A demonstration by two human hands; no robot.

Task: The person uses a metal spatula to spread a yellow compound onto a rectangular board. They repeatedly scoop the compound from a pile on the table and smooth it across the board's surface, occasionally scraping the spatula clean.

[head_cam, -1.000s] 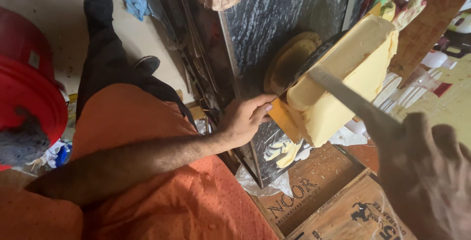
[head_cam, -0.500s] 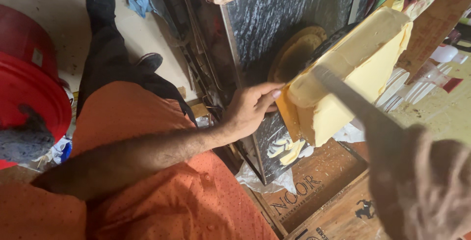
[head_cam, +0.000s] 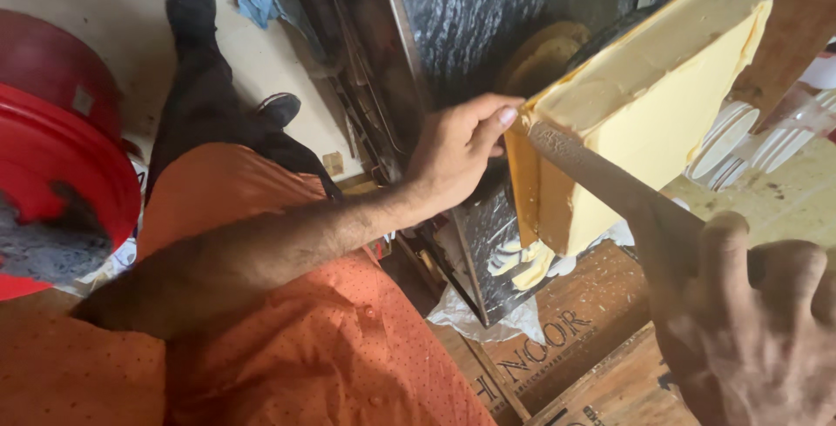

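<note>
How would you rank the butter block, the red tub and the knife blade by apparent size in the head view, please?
1. Butter block, largest, though nearer the camera.
2. Red tub, partly cut off by the frame, so unsure against the block.
3. Knife blade, clearly smallest.

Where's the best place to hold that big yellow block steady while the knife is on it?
Hold the yellow block at its near end, where the orange wrapper covers it, coming in from the left side as the left hand does. The knife blade, held by the right hand, lies across that end's top corner, so fingers are probably safest low on the wrapper, clear of the edge.
</note>
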